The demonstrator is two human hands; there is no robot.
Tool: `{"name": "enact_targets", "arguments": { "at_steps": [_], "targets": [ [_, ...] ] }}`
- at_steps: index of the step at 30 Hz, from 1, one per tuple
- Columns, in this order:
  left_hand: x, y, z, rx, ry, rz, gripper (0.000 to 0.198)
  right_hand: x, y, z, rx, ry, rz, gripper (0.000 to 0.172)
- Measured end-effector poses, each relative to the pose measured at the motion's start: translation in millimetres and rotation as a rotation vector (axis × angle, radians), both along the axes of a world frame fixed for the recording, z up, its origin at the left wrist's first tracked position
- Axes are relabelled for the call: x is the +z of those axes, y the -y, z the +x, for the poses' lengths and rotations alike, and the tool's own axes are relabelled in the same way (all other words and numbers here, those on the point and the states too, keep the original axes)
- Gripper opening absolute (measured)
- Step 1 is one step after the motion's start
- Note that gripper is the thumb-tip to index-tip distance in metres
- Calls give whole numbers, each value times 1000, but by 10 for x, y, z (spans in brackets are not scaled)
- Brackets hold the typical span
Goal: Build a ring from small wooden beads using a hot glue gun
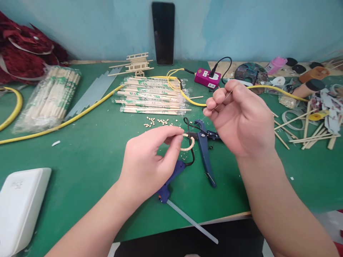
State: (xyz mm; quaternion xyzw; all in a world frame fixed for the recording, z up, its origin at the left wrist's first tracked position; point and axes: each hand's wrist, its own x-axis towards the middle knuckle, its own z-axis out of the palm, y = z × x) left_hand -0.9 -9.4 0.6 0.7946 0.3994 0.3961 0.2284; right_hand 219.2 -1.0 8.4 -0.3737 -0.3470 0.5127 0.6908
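Observation:
My left hand (151,162) pinches a small curved piece of pale wood (192,143), made of short segments, between thumb and fingertips. Higher and to the right, my right hand (245,117) has its fingertips closed on a thin fine strand (226,98); whether it is thread or glue I cannot tell. Partly under my left hand lies a blue glue gun (174,175) with a translucent glue stick (193,222) sticking out toward me. Blue-handled cutters (204,153) rest between my hands. Little cut wood bits (161,122) are scattered just behind.
Wrapped chopsticks (150,94) lie at the back near a small stick-built model (138,66) and a standing phone (163,34). A yellow cable (88,112) crosses the green table to a purple power socket (207,77). Loose sticks (313,137) are right, a white box-like device (24,207) left.

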Motion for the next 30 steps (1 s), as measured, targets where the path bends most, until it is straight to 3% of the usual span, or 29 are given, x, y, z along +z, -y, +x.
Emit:
{"name": "enact_targets", "arguments": {
  "at_steps": [6, 9, 14, 18, 21, 23, 27, 30],
  "targets": [
    [-38, -29, 13, -43, 20, -18, 10, 123, -59, 31, -31, -201, -168, 36],
    [-52, -32, 8, -43, 25, -3, 10, 130, -78, 80, 20, -208, -226, 31],
    [-34, -42, -7, -30, 11, -38, 11, 30, -99, 277, 61, -14, -105, 31],
    [23, -56, -29, -30, 39, -151, 10, -9, -103, 382, -106, 135, -19, 23],
    [68, -75, -61, -67, 83, -243, 9, -24, -88, 399, -269, 343, 51, 16],
    [90, -93, -86, -84, 118, -284, 8, -37, -64, 380, -305, 480, 69, 14],
    [109, -126, -112, -71, 169, -314, 6, -42, 13, 270, -113, 684, 9, 4],
    [108, -137, -102, -64, 184, -328, 5, -23, 62, 181, 67, 735, -36, 10]
  ]
}}
